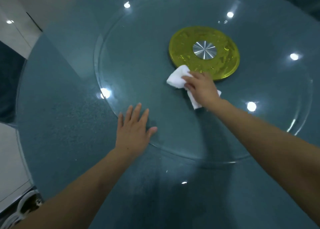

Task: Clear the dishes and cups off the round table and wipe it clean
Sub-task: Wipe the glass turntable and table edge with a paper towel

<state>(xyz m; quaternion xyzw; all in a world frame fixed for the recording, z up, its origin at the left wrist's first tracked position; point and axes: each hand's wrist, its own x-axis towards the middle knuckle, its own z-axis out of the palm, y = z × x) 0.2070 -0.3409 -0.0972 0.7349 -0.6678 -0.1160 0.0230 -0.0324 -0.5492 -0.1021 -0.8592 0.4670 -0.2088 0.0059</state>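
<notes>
The round table [65, 124] has a dark blue-green speckled top with a clear glass turntable [131, 59] lying on it. My right hand [201, 88] presses a folded white cloth [176, 77] onto the glass, fingers curled over it, just beside the gold disc [223, 39] at the turntable's centre. My left hand [134, 131] lies flat on the near edge of the glass with fingers straight and spread. No dishes or cups show on the table.
A silver hub [204, 49] sits in the middle of the gold disc. White floor tiles [10, 159] run along the left. A white-rimmed bowl or shoe-like object [26, 206] lies low at the bottom left, off the table.
</notes>
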